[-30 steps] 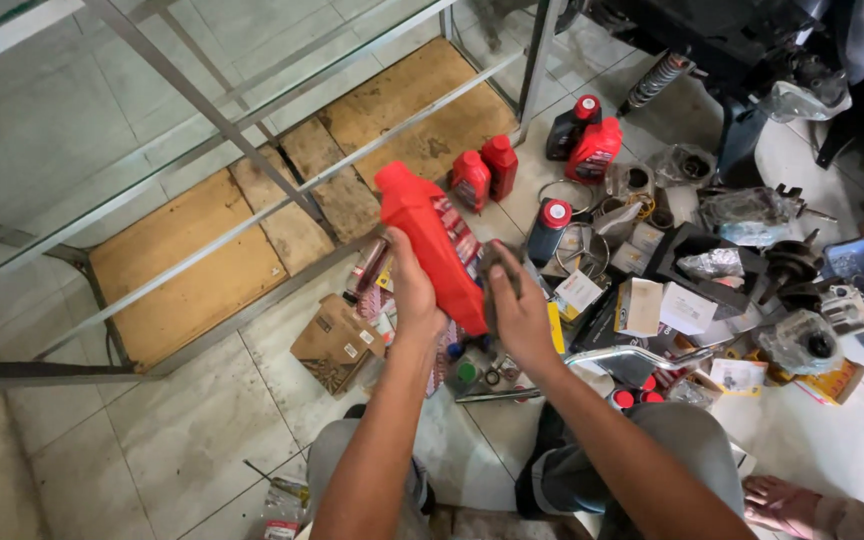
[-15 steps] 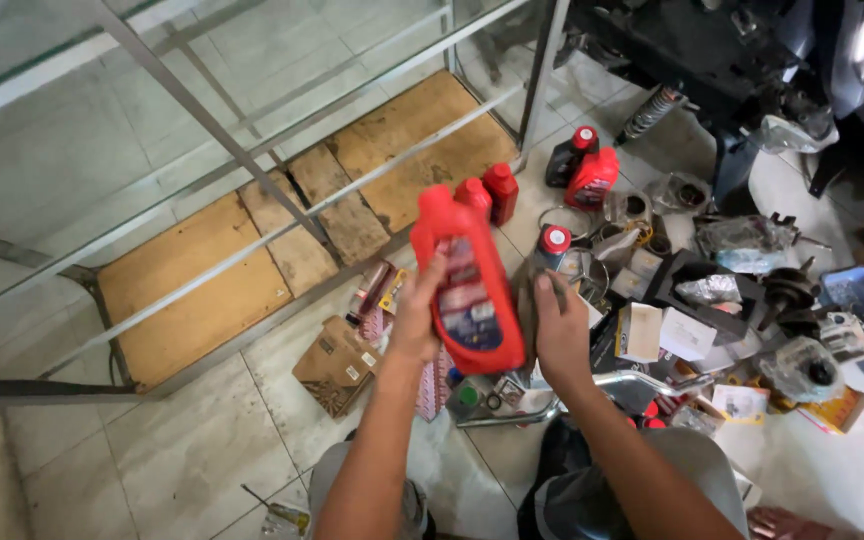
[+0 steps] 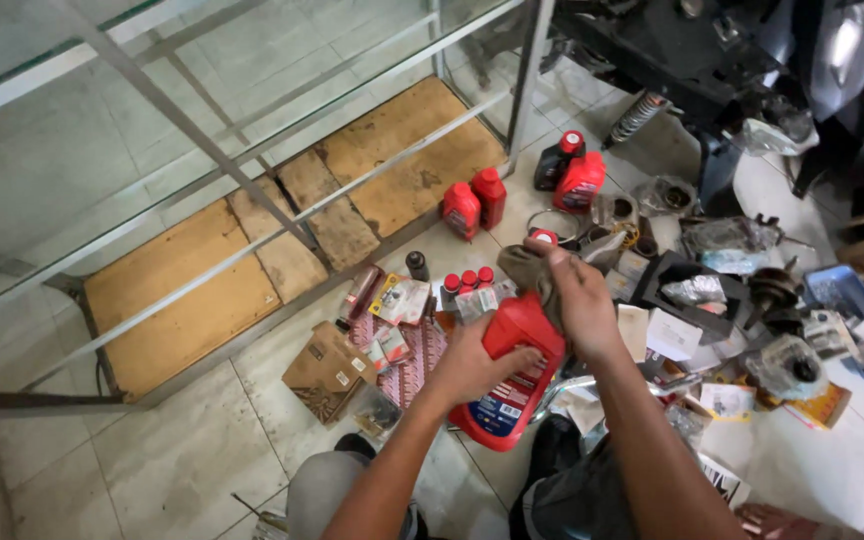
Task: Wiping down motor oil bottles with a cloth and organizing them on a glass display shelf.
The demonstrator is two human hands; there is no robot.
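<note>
My left hand [image 3: 474, 366] grips a large red plastic oil bottle [image 3: 508, 378] with a blue and white label, held low over my lap. My right hand [image 3: 580, 296] holds a brownish cloth [image 3: 532, 268] pressed against the bottle's upper end, which hides the cap. Both forearms reach in from the bottom of the view, above my grey trousers.
Several more red bottles [image 3: 474, 202] and a black one [image 3: 555, 162] stand on the tiled floor. Small boxes, packets and parts lie scattered to the right, with a blue tray [image 3: 854, 306]. A metal-framed glass cabinet [image 3: 202, 200] with wooden boards [image 3: 174, 288] fills the left. A dark motorcycle is top right.
The red bottle came down from a raised, upright hold to a low tilted one near my lap. My right hand moved onto its top with the cloth.
</note>
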